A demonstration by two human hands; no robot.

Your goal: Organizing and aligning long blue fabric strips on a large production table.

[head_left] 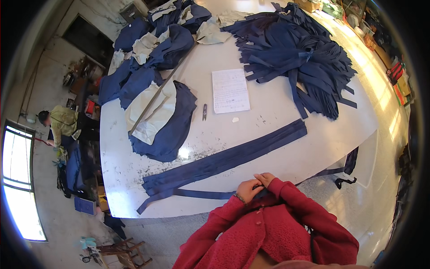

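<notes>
Holding navy strip [204,194] (hands [247,190] together)

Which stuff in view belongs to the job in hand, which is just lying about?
Likely the job:
- blue strip, at the left hand and right hand
- flat strip stack

Seemingly lying about:
- written sheet
- snips
- wooden stool

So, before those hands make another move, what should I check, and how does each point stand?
1. Left hand gripping the navy strip: ok, closed on it.
2. Right hand gripping too: cannot tell, its fingers overlap the left hand.
3. Long strip stack lying on the table: ok.
4. Paper sheet uncovered: ok.
5. Small snips in hand: not ok, lying beside the sheet.
</notes>
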